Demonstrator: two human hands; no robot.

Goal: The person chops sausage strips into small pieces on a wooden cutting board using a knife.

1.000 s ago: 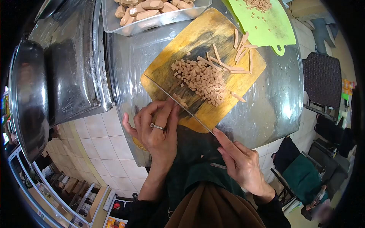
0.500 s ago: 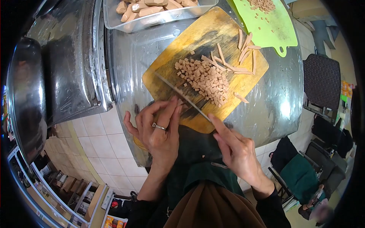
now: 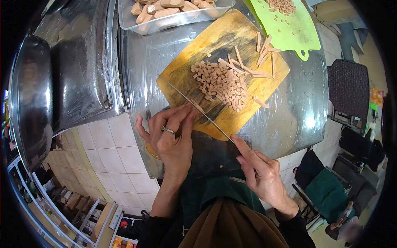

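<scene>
My right hand is closed around the handle of a long, thin knife, its index finger stretched along the top. The blade slants across the near part of a worn wooden cutting board. Right beside the blade, my left hand, wearing a ring, pinches sausage strips against the board; its fingers partly hide them. Beyond the knife lies a heap of small sausage cubes. Loose sausage sticks are scattered at the board's right side.
A clear plastic tub of sausage chunks stands at the back. A green cutting mat with diced bits lies at the back right. The metal table carries them all. A dark woven chair is to the right.
The knife was blurred by motion and now shows sharply, lying closer to my left fingertips. Both hands keep their grips. The whole view has shifted slightly.
</scene>
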